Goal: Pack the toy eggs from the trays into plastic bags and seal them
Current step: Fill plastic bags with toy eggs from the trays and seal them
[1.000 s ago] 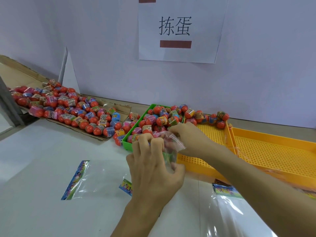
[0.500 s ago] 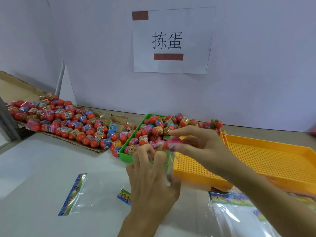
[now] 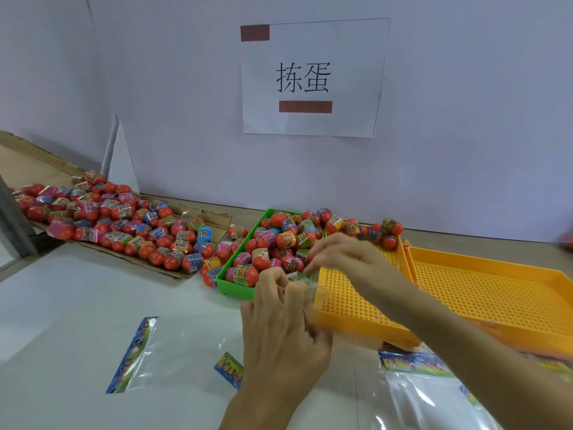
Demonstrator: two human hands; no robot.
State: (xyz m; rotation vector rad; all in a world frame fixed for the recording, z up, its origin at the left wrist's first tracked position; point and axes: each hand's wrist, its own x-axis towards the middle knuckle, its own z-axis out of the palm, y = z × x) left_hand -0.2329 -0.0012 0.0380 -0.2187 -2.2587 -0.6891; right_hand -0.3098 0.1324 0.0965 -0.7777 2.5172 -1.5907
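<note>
While the clear plastic bag (image 3: 311, 293) sits pinched at mid-worktop, the left hand (image 3: 279, 333) has its fingers curled round the bag's mouth, a firm grip, just near the green tray (image 3: 231, 282). Right hand (image 3: 338, 256) hovers above the bag, fingertips drawn together, though whether they clamp an egg is blurred, cannot tell. Toy eggs (image 3: 273, 243) heap in that green tray, more spill over a cardboard sheet (image 3: 173, 271) far left. Two orange trays (image 3: 483, 293) lie to the right. Flat empty bags (image 3: 136, 355) rest on the white worktop (image 3: 62, 305), another stack (image 3: 434, 395) near right. Paper sign (image 3: 313, 77) on the far wall.
</note>
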